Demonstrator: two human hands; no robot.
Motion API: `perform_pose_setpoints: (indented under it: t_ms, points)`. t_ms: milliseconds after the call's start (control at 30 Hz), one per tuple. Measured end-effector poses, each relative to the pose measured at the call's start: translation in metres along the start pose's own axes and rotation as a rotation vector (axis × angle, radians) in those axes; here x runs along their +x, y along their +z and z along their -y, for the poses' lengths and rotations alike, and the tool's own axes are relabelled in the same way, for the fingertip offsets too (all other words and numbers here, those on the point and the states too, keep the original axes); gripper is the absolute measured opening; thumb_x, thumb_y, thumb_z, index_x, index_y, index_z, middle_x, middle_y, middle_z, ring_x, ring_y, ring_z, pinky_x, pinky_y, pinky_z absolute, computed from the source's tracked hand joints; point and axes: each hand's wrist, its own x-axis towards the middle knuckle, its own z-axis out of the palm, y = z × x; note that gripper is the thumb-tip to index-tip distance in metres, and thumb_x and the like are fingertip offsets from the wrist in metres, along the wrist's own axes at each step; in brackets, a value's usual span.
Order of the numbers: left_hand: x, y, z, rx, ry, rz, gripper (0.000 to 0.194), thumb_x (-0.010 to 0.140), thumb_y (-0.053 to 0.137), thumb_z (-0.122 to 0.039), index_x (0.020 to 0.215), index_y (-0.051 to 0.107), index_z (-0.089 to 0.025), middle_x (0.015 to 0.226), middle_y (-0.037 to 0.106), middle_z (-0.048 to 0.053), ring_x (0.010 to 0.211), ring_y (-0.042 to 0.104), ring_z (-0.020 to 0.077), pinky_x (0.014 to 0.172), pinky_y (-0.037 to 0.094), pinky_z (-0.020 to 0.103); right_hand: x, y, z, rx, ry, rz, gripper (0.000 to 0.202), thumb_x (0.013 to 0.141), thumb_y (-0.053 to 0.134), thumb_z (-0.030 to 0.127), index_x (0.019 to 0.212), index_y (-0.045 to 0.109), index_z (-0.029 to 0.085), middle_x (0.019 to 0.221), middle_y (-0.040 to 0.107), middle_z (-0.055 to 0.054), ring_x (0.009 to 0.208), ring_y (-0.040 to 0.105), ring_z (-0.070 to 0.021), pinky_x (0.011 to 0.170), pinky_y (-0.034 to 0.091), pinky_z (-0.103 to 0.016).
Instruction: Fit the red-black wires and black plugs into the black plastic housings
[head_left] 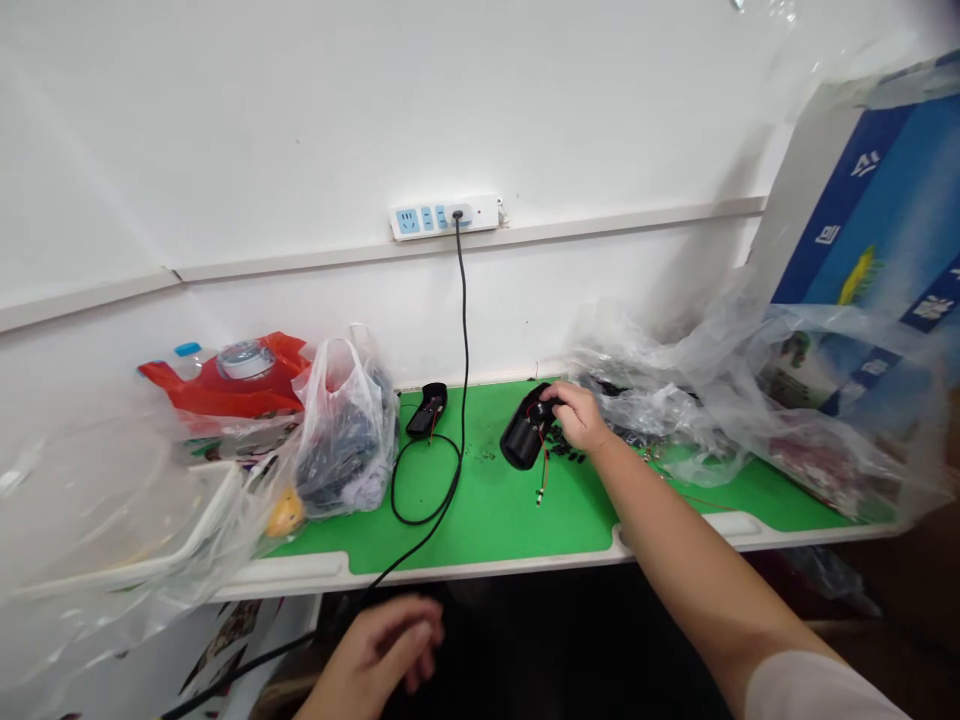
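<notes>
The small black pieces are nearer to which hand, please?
Right: the right hand is beside the black pieces, gripping a black casing; the left hand is off the table.

A curved black plastic shell [517,447] looks smooth, faintly glossy — the flat green bench [491,530] matt, the crumpled clear plastic sheeting [701,365] shiny.

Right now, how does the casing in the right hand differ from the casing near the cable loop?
The held casing is in the right hand; the other casing lies untouched on the green tabletop. The held casing appears larger, the other casing smaller. Both are black and show wires.
</notes>
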Motion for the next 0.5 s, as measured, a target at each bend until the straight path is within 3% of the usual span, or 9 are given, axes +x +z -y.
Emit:
perform_pose_setpoints:
  t_ms: [67, 133, 200, 267, 300, 400, 500]
  points:
    - [0.034, 0.024, -0.042, -0.155, 0.199, -0.084, 0.045, 0.077, 0.056, -0.05, 0.109, 0.057, -0.019, 0.103, 0.062, 0.009, 0.082, 0.061, 0.0174, 0.069, 0.051, 0.029, -0.001, -0.001, 0.004, 0.054, -0.106, 0.062, 0.022, 0.071, 0.038, 0.015, 0.082, 0.058, 0.016, 0.072, 0.055, -0.004, 0.069, 0.052, -0.0172, 0.066, 0.041, -0.03]
    - [0.075, 0.045, -0.078, -0.366, 0.256, -0.143, 0.045, 0.079, 0.056, -0.046, 0.114, 0.053, -0.017, 0.112, 0.059, 0.012, 0.095, 0.06, 0.0201, 0.078, 0.051, 0.032, -0.001, -0.003, 0.006, 0.079, -0.172, 0.105, 0.022, 0.071, 0.038, 0.013, 0.082, 0.058, 0.016, 0.071, 0.053, -0.004, 0.067, 0.05, -0.0166, 0.064, 0.04, -0.03]
    - [0.117, 0.063, -0.102, -0.533, 0.208, 0.007, 0.04, 0.078, 0.058, -0.041, 0.107, 0.055, -0.014, 0.108, 0.061, 0.013, 0.089, 0.062, 0.02, 0.075, 0.052, 0.033, -0.001, -0.005, 0.007, 0.062, -0.189, 0.136, 0.024, 0.071, 0.038, 0.011, 0.083, 0.058, 0.015, 0.072, 0.053, -0.004, 0.068, 0.049, -0.0165, 0.065, 0.04, -0.03]
    - [0.153, 0.076, -0.115, -0.569, 0.146, 0.195, 0.033, 0.075, 0.061, -0.034, 0.1, 0.056, -0.012, 0.097, 0.064, 0.014, 0.079, 0.064, 0.0207, 0.068, 0.052, 0.033, 0.001, -0.006, 0.006, 0.02, -0.176, 0.154, 0.026, 0.072, 0.037, 0.011, 0.085, 0.059, 0.015, 0.074, 0.052, -0.005, 0.07, 0.049, -0.0169, 0.067, 0.04, -0.031]
    - [0.167, 0.081, -0.119, -0.578, 0.131, 0.235, 0.03, 0.074, 0.062, -0.029, 0.097, 0.055, -0.012, 0.091, 0.065, 0.013, 0.073, 0.064, 0.021, 0.064, 0.052, 0.034, 0.002, -0.006, 0.005, 0.002, -0.159, 0.152, 0.027, 0.073, 0.038, 0.011, 0.088, 0.06, 0.015, 0.075, 0.052, -0.005, 0.071, 0.049, -0.0172, 0.069, 0.041, -0.032]
    - [0.199, 0.089, -0.123, -0.639, 0.137, 0.221, 0.029, 0.069, 0.062, -0.019, 0.096, 0.053, -0.013, 0.079, 0.065, 0.01, 0.063, 0.064, 0.0204, 0.061, 0.053, 0.036, 0.007, -0.004, -0.001, 0.045, -0.069, 0.057, 0.03, 0.076, 0.039, 0.015, 0.096, 0.062, 0.015, 0.083, 0.052, -0.007, 0.08, 0.051, -0.0183, 0.075, 0.042, -0.034]
    - [0.215, 0.086, -0.126, -0.71, 0.191, 0.186, 0.03, 0.071, 0.061, -0.022, 0.098, 0.052, -0.014, 0.082, 0.065, 0.01, 0.065, 0.064, 0.0197, 0.062, 0.054, 0.037, 0.012, 0.002, -0.011, 0.235, 0.124, -0.099, 0.036, 0.076, 0.037, 0.018, 0.101, 0.062, 0.015, 0.095, 0.055, -0.009, 0.087, 0.053, -0.0188, 0.072, 0.045, -0.032]
